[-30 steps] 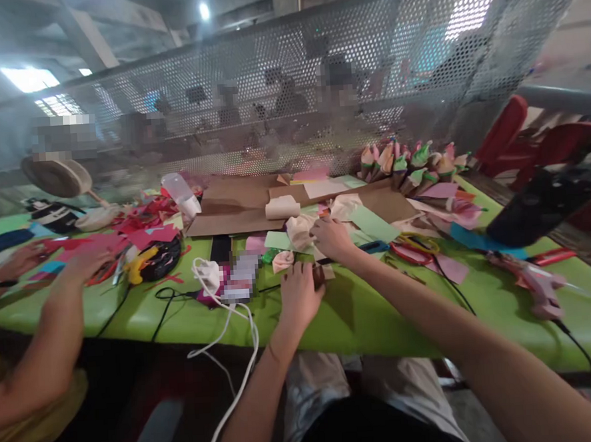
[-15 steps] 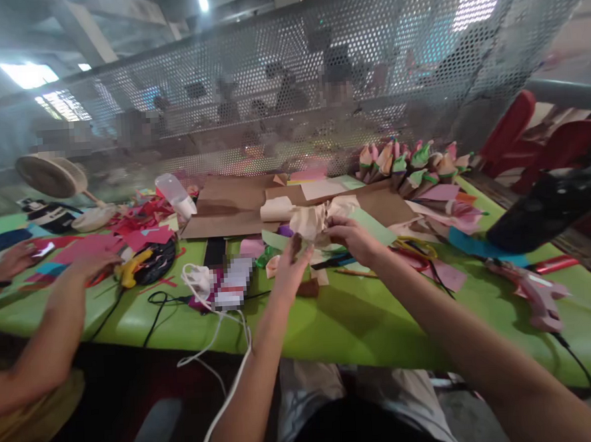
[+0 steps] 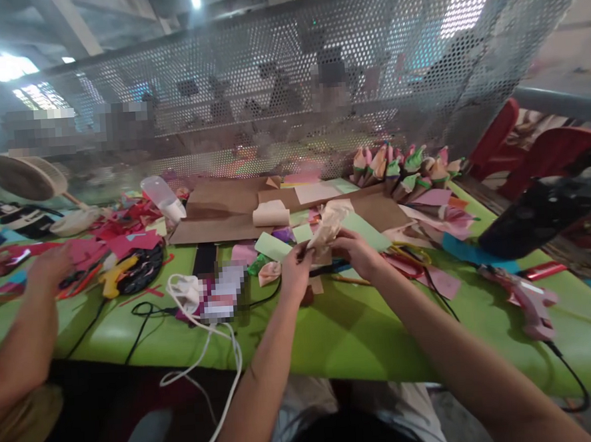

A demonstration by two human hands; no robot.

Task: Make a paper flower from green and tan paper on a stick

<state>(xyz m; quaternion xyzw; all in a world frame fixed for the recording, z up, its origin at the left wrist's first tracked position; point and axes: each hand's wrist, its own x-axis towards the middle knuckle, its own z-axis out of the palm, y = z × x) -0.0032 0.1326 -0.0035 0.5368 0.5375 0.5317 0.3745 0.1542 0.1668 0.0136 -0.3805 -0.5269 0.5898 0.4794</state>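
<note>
1. Phone (image 3: 224,291) and white cable (image 3: 238,358) crowd the left; dark bottle (image 3: 520,220) stands farther right, tilted.
2. 2 glue guns: pink glue gun (image 3: 535,303) right, yellow glue gun (image 3: 117,275) left.
3. Left hand (image 3: 296,269) and right hand (image 3: 360,250) pinch 1 crumpled cream paper (image 3: 326,227).
4. Bare green table (image 3: 353,344) reaches its near edge.

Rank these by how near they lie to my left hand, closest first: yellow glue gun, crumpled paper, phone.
From the left hand:
1. Crumpled paper: held at the fingers.
2. Phone: on the table, to the left.
3. Yellow glue gun: farther left, past the phone.
</note>
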